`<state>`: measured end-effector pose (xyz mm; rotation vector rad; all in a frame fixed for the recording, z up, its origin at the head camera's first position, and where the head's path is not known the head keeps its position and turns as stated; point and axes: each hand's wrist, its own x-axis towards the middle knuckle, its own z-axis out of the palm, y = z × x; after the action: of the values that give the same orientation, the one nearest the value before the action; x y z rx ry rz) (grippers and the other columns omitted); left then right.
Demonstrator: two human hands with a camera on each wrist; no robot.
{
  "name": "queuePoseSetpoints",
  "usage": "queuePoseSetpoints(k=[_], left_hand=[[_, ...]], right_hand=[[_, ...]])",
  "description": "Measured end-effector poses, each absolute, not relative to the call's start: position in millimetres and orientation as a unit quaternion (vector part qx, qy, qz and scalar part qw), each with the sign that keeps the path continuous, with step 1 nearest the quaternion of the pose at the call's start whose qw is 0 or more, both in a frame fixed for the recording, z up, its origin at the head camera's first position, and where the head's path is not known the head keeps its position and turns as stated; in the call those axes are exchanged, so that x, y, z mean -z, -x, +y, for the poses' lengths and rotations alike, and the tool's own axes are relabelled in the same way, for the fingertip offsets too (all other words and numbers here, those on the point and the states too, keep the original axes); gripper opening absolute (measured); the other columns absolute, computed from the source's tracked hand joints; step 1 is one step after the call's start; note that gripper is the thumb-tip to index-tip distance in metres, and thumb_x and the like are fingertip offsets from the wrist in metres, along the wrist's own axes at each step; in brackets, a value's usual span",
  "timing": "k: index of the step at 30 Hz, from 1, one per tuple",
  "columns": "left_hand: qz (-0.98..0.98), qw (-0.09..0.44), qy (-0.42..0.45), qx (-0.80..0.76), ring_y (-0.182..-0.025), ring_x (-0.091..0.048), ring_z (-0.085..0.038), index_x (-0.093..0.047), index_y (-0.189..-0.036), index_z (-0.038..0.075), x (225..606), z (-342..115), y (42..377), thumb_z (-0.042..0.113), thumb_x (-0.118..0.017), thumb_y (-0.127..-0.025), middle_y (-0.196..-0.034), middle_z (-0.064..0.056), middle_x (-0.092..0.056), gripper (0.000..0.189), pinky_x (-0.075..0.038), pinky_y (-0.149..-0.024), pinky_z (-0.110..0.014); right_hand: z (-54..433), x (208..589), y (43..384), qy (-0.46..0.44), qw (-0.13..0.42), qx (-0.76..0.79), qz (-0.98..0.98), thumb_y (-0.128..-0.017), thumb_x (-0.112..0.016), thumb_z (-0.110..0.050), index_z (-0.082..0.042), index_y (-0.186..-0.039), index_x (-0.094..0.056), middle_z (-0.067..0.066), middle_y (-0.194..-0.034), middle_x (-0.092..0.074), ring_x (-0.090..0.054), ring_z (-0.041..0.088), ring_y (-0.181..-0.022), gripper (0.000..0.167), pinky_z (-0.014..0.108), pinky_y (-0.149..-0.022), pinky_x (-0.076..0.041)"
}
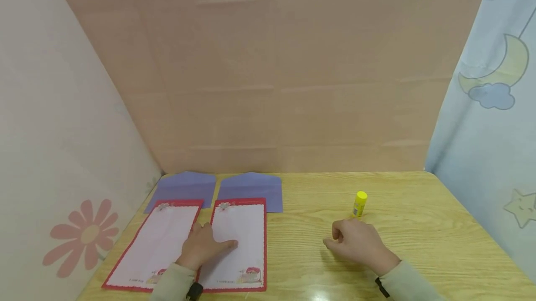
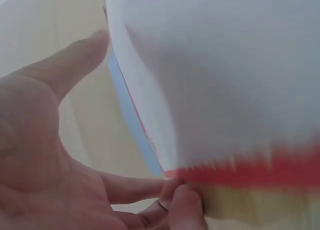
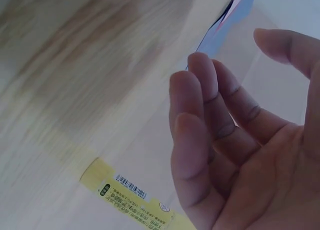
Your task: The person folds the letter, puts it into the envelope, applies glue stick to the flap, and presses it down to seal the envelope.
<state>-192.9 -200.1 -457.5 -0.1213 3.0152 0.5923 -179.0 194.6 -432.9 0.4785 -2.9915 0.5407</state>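
Left hand (image 1: 204, 246): we see it reach across the gap between two red-bordered white sheets, its thumb spread wide from the fingers and lying over the right-hand sheet (image 1: 247, 240). The other fingers point towards the right edge of the left-hand sheet (image 1: 157, 240). In the left wrist view the fingertips meet the red corner of a sheet, though we cannot tell whether they press on it; the grip is wide. Right hand (image 1: 358, 241): we find it above the table (image 1: 310, 189), its fingers loosely bent and its thumb standing apart, with nothing held. The yellow glue stick (image 1: 359, 204) stands upright on the table just beyond this hand; in the right wrist view we note a barcode and small print on its side.

Surroundings: both sheets lie flat, side by side on the left half of the table, and their far ends overlap two violet-blue envelopes, the left envelope (image 1: 184, 187) and the right envelope (image 1: 253, 189), whose pointed flaps face the brown backdrop (image 1: 268, 82). We observe pale sleeves (image 1: 412, 284) on both arms, a pink flower (image 1: 90, 234) on the left cloth and a crescent moon (image 1: 512, 63) on the right cloth.
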Motion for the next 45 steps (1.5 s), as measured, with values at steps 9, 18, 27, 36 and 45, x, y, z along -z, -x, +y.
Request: queuePoseSetpoints(k=[9, 18, 27, 36, 45], left_hand=[[0.977, 0.047, 0.034, -0.204, -0.108, -0.057, -0.041, -0.053, -0.128, -0.017, 464, -200, 196, 0.06, -0.084, -0.065, -0.117, -0.028, -0.059, 0.105, -0.05, -0.092, -0.059], [0.981, 0.055, 0.008, -0.187, -0.081, -0.058, -0.031, -0.06, -0.117, -0.016, 456, -186, 185, 0.059, -0.08, -0.071, -0.102, -0.023, -0.059, 0.091, -0.055, -0.077, -0.051], [0.955, 0.097, -0.065, -0.273, -0.056, -0.035, -0.017, -0.052, -0.066, 0.005, 447, -159, 176, 0.057, -0.066, -0.088, -0.063, -0.003, -0.038, 0.059, -0.03, -0.052, -0.031], [0.934, 0.131, -0.096, -0.317, -0.052, -0.03, -0.014, -0.042, -0.061, 0.013, 440, -136, 170, 0.053, -0.068, -0.088, -0.056, 0.002, -0.031, 0.055, -0.025, -0.049, -0.028], [0.931, 0.141, -0.113, -0.317, -0.057, -0.037, -0.017, -0.052, -0.07, 0.008, 441, -121, 166, 0.049, -0.071, -0.085, -0.062, -0.001, -0.041, 0.048, -0.029, -0.052, -0.029]], right_hand=[[199, 438, 177, -0.161, 0.021, -0.172, -0.972, -0.083, -0.074, -0.045, -0.024, -0.071, -0.06, -0.013, -0.062, -0.049, -0.041, 0.004, -0.052, 0.028, 0.025, -0.045, -0.036], [197, 444, 178, -0.187, 0.03, -0.181, -0.965, -0.084, -0.074, -0.043, -0.026, -0.069, -0.058, -0.016, -0.06, -0.046, -0.038, 0.002, -0.051, 0.027, 0.023, -0.045, -0.033], [177, 448, 189, -0.187, -0.021, -0.294, -0.937, -0.086, -0.076, -0.027, -0.006, -0.096, -0.074, -0.005, -0.083, -0.067, -0.058, 0.007, -0.074, 0.024, 0.028, -0.063, -0.051], [161, 443, 199, -0.092, -0.06, -0.405, -0.908, -0.086, -0.075, -0.016, 0.004, -0.106, -0.071, 0.005, -0.095, -0.072, -0.067, 0.017, -0.085, 0.028, 0.037, -0.072, -0.058], [151, 440, 202, -0.024, -0.067, -0.431, -0.899, -0.084, -0.078, -0.016, -0.001, -0.104, -0.072, 0.004, -0.093, -0.073, -0.068, 0.019, -0.087, 0.026, 0.039, -0.074, -0.057]])
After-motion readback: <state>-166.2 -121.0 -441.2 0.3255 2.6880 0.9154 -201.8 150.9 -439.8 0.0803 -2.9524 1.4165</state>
